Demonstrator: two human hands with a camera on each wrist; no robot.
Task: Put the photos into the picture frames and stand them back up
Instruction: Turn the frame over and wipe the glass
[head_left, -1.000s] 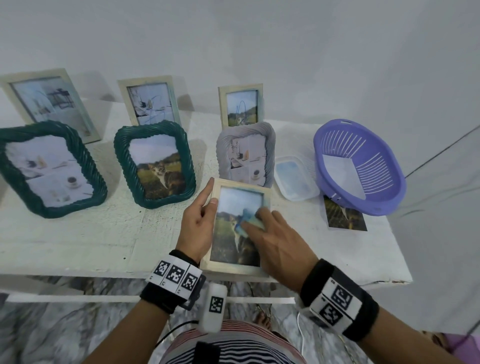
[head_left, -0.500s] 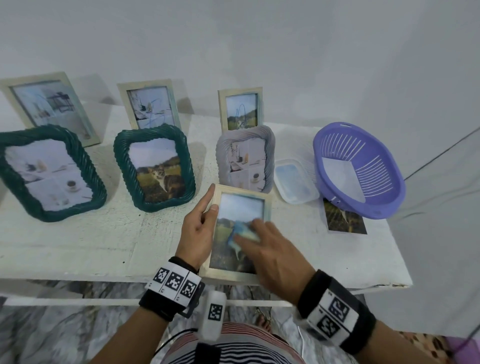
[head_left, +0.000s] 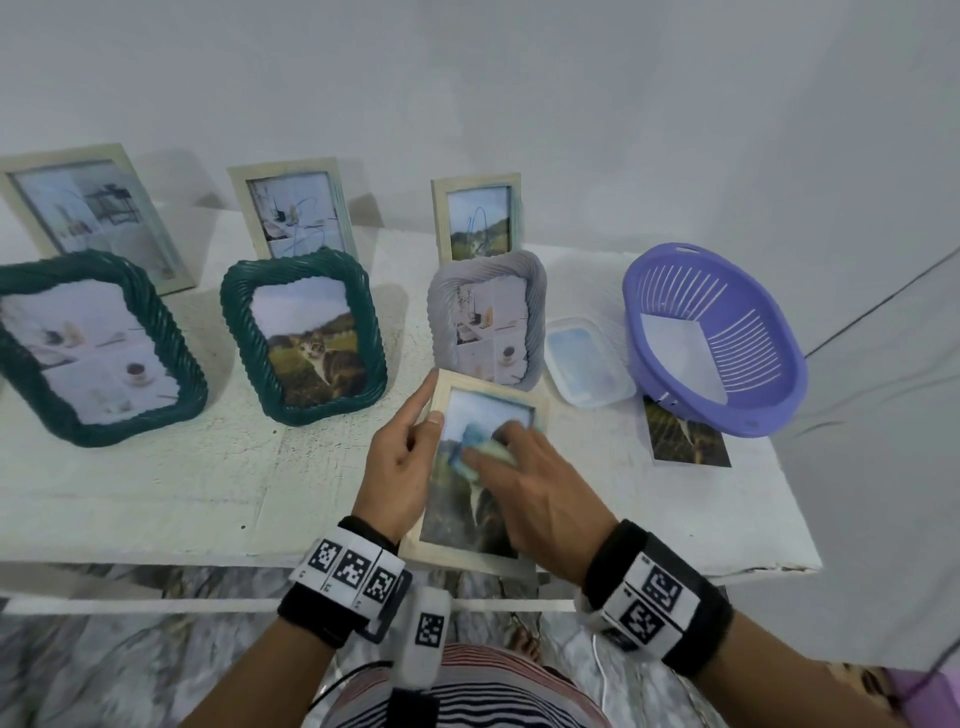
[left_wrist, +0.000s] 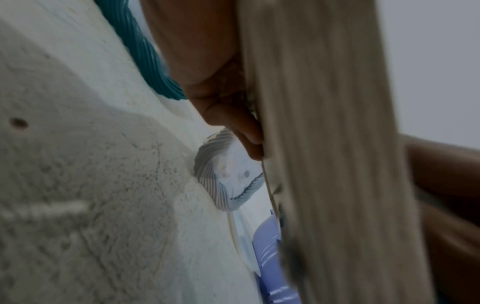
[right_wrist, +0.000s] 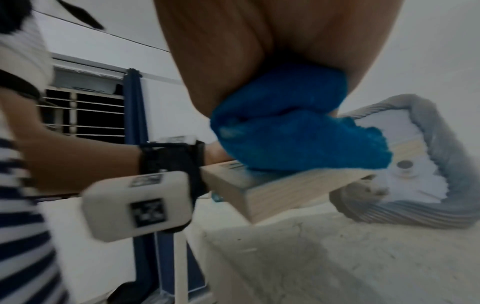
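My left hand (head_left: 400, 467) grips the left edge of the wood frame (head_left: 480, 553), thumb on the front, fingers curled behind per the left wrist cam. The frame sits tilted, lifted off the table (head_left: 156, 493) at the near edge, w/ a cat photo (head_left: 467, 514) already in it. My right hand (head_left: 540, 499) presses a blue cloth (head_left: 475, 449) onto the glass, fingers bent over it & clamped on the cloth; the right wrist cam shows the cloth bunched under the palm, touching the frame's front.

Just behind the frame stands a grey frame (head_left: 485, 317), upright w/ a photo in. To its left, 2 green frames: one w/ a cat pic (head_left: 304, 338), one at far left (head_left: 88, 348), both upright. Back row by the wall: 3 pale frames (head_left: 293, 208), upright, all filled.

Right of the grey frame lies a clear lid (head_left: 589, 364), flat on the table. Next to it a purple basket (head_left: 717, 338), tilted, w/ a white sheet (head_left: 675, 353) inside. A loose photo (head_left: 685, 439) lies flat on the table, its far end tucked under the basket's front.
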